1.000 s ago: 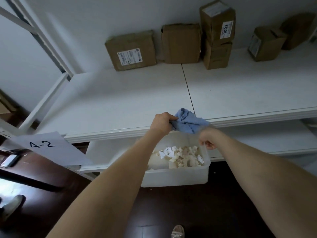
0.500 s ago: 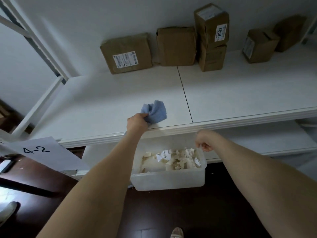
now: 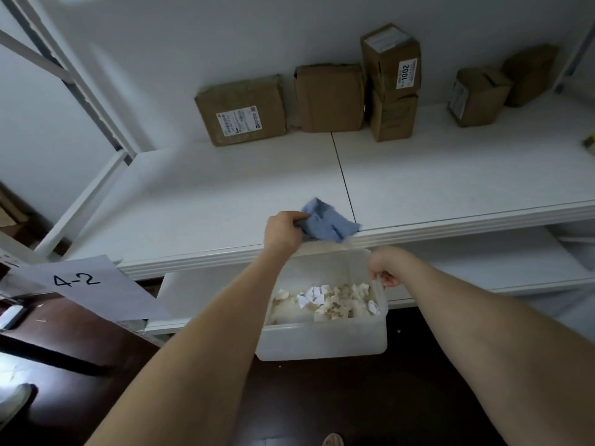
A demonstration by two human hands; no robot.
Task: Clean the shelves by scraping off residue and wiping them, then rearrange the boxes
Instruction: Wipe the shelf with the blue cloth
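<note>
we see the white shelf (image 3: 225, 204) spanning the scene, with brown boxes (image 3: 244, 111) ranged along its far side against the wall. just below its near edge hangs a clear plastic bin (image 3: 322, 344), our right hand (image 3: 381, 268) curled round the bin's right rim. our left hand (image 3: 281, 233) grips a bunched blue cloth (image 3: 328, 222) that rests on the shelf's near edge, above the bin. torn paper scraps (image 3: 328, 300) lie in the bin.

Boxes (image 3: 328, 98) line the shelf's (image 3: 450, 175) rear; cloth (image 3: 328, 222) at its front edge, bin (image 3: 322, 339) below, scraps (image 3: 328, 300) inside.
</note>
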